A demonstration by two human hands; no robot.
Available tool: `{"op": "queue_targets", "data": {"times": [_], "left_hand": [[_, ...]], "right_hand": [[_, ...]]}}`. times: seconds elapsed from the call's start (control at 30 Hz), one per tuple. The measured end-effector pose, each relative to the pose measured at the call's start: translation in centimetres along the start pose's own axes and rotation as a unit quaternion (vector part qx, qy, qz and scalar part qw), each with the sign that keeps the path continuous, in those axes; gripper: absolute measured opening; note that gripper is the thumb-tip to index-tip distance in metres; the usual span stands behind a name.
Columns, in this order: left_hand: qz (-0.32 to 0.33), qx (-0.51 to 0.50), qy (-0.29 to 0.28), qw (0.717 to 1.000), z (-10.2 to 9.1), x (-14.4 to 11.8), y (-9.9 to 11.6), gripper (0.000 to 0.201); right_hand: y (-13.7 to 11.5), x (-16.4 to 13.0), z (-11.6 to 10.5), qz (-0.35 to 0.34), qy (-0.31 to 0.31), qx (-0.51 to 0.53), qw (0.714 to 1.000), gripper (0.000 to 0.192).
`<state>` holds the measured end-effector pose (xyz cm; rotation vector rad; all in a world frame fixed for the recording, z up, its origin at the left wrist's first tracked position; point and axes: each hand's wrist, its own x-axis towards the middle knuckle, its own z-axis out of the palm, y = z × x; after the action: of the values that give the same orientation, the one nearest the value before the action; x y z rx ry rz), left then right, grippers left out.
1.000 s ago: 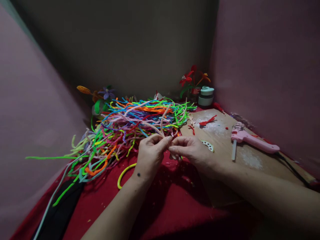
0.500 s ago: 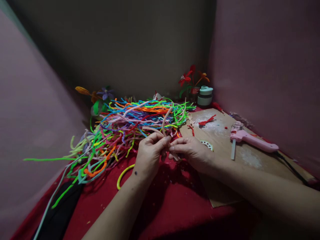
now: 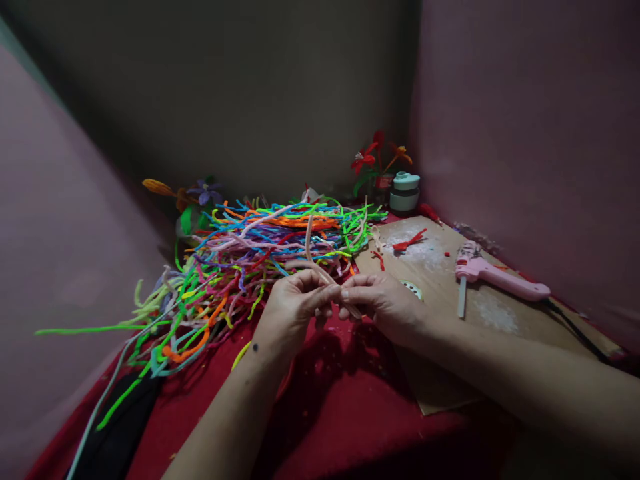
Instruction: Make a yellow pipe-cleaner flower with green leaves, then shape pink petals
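Note:
My left hand (image 3: pixel 290 310) and my right hand (image 3: pixel 383 303) meet over the red cloth (image 3: pixel 330 407), fingertips together. Both pinch a pale peach pipe cleaner (image 3: pixel 310 250) whose free end curves up and back over the pile. Just beyond my hands lies a big heap of pipe cleaners (image 3: pixel 260 247) in many colours, spreading toward the left. A yellow pipe cleaner (image 3: pixel 241 355) shows partly under my left wrist.
A wooden board (image 3: pixel 450 293) lies at right with a pink glue gun (image 3: pixel 495 279), red scraps (image 3: pixel 409 241) and a small round disc (image 3: pixel 413 287). A mint lidded jar (image 3: pixel 404 192) and pipe-cleaner flowers (image 3: pixel 373 159) stand in the corner. More flowers (image 3: pixel 190 193) sit at back left. Walls close in.
The peach pipe cleaner's free end has swung leftward and bent more between my fingers. My hands stay together, lower in view as the camera shifted slightly.

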<state>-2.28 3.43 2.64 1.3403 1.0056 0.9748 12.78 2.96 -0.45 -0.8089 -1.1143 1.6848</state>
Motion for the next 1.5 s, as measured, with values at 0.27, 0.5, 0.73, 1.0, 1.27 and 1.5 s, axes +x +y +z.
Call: {"op": "queue_targets", "data": {"times": [0.27,0.5,0.73,1.0,1.27,1.5], "left_hand": [[0.075,0.053,-0.006,0.996,0.0,0.1,-0.3,0.011],[0.302,0.401,-0.006,0.865,-0.8,-0.1,-0.2,0.025],[0.379,0.666,0.047,0.641,-1.3,-1.0,0.1,0.025],[0.175,0.556,0.001,0.812,-0.1,-1.7,1.0,0.023],[-0.173,0.005,-0.167,0.971,-1.1,-1.3,1.9,0.011],[0.012,0.105,0.092,0.99,-3.1,-1.6,3.7,0.018]], "right_hand": [[-0.3,0.4,-0.6,0.024,0.002,0.034,0.999,0.009],[-0.9,0.4,-0.8,0.03,-0.02,-0.005,0.999,0.01],[-2.0,-0.5,-0.5,-0.044,-0.016,-0.133,0.99,0.016],[0.0,-0.8,-0.6,-0.376,-0.007,-0.575,0.727,0.02],[-0.5,-2.4,-0.7,-0.536,-0.047,-0.646,0.541,0.019],[-1.5,-1.8,-0.3,-0.442,0.025,-0.383,0.811,0.011]]}}
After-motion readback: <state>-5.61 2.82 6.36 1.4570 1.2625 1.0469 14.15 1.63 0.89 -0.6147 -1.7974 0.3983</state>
